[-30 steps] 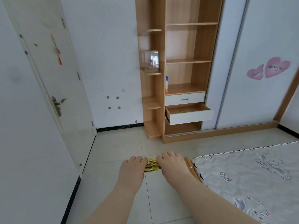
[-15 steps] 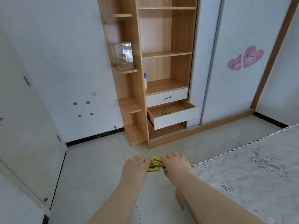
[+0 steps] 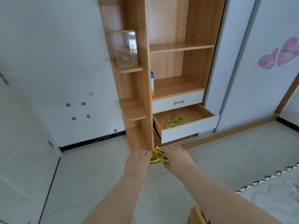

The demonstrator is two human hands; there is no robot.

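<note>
The open drawer now looms nearer; left hand and right hand grip yellow packets, fingers curled, carrying them. Next: drop them in the drawer.

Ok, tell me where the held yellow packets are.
Head view, low centre: the yellow packets are held between left hand and right hand, in front of the open drawer.
</note>
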